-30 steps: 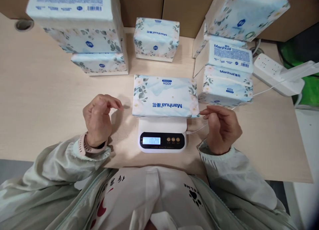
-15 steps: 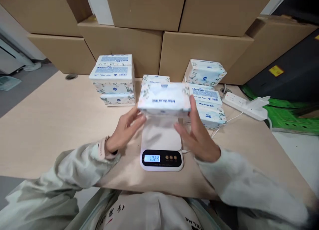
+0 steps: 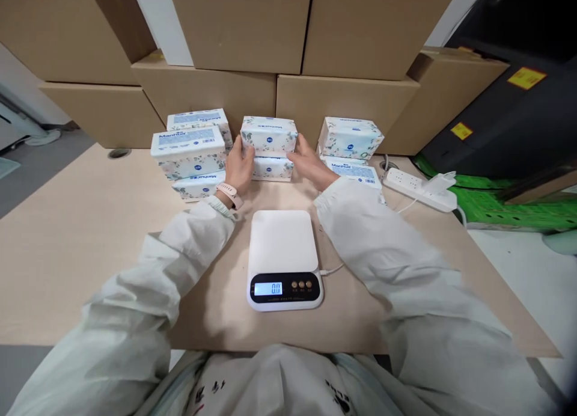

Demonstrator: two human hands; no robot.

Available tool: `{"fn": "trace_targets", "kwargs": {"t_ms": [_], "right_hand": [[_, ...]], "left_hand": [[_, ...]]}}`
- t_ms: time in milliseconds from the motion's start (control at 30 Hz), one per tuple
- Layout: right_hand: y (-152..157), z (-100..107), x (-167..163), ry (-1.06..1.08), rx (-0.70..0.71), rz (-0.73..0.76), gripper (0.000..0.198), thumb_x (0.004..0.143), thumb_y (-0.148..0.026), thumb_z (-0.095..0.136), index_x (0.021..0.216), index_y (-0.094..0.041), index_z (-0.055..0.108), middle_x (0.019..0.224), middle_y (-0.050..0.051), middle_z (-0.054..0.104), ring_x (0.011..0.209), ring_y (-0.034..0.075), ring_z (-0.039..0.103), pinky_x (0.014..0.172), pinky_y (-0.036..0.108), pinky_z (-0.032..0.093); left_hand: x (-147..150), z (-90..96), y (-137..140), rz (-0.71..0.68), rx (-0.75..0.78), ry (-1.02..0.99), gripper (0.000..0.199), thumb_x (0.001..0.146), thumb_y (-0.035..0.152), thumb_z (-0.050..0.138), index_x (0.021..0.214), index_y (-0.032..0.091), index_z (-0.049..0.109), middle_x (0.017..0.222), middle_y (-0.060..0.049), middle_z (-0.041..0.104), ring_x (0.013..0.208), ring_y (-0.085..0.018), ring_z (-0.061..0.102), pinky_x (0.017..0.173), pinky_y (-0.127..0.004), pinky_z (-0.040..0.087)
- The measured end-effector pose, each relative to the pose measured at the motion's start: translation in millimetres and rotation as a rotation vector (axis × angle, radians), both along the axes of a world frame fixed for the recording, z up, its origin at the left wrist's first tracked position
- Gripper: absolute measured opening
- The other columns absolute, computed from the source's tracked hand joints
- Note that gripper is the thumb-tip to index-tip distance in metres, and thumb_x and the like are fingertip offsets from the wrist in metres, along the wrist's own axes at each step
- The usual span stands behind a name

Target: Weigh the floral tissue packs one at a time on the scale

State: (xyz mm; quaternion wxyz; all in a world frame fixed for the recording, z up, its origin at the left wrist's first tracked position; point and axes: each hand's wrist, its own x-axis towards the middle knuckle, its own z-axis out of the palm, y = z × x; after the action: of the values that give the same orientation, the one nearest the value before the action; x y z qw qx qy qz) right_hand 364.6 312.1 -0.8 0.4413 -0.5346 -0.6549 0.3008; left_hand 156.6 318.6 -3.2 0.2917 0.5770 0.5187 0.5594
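Both hands are around a tissue pack (image 3: 269, 136) at the back of the table. My left hand (image 3: 238, 165) presses its left side, and my right hand (image 3: 311, 162) is at its right side. This pack rests on top of another tissue pack (image 3: 273, 169). Nearer to me lies a white digital scale (image 3: 283, 241) with a bare plate; its lit display reads 0.0. A stack of tissue packs (image 3: 189, 152) stands to the left of my left hand. Another stack (image 3: 351, 139) stands to the right, partly hidden by my right sleeve.
Cardboard boxes (image 3: 202, 97) form a wall behind the packs. A white power strip (image 3: 419, 190) lies at the right, its cord running off the table (image 3: 81, 241). A thin cable joins the scale's right side. A green crate (image 3: 518, 214) is beyond the right edge.
The tissue pack has moved from above the scale to the back, onto another pack, with both hands along. The scale's reading went from 102.4 to 0.0. My view has shifted slightly.
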Motion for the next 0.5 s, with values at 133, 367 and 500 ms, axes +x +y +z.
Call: {"fn": "trace_targets", "kwargs": {"t_ms": [133,367,500], "right_hand": [[-78.5,20.8,60.7,-0.134,0.123,0.013,0.065,0.097,-0.052,0.069,0.158,-0.034,0.059,0.169,0.006,0.059,0.157,0.033,0.056,0.130,0.060,0.047],[-194.2,-4.8,157.5,-0.089,0.256,-0.710,0.045,0.104,-0.058,0.057,0.108,-0.022,0.083,0.114,0.010,0.084,0.116,0.032,0.078,0.113,0.063,0.059],[-207.4,-41.7,159.6,-0.045,0.016,-0.630,0.060,0.100,-0.071,0.057,0.123,-0.023,0.083,0.130,0.012,0.083,0.133,0.038,0.074,0.124,0.072,0.049]], "left_hand": [[8.8,13.7,-46.0,-0.155,0.168,0.066,0.067,0.093,0.058,0.081,0.149,0.027,0.062,0.181,-0.005,0.040,0.174,-0.030,0.024,0.145,-0.043,0.016],[77.5,23.7,-114.3,-0.944,-0.510,-0.170,0.053,0.096,0.054,0.069,0.137,0.022,0.078,0.165,-0.008,0.062,0.163,-0.037,0.047,0.137,-0.056,0.034],[119.4,13.4,-116.8,-1.077,-0.626,-0.281,0.058,0.095,0.058,0.068,0.142,0.025,0.076,0.162,-0.007,0.065,0.167,-0.038,0.040,0.140,-0.059,0.027]]}}
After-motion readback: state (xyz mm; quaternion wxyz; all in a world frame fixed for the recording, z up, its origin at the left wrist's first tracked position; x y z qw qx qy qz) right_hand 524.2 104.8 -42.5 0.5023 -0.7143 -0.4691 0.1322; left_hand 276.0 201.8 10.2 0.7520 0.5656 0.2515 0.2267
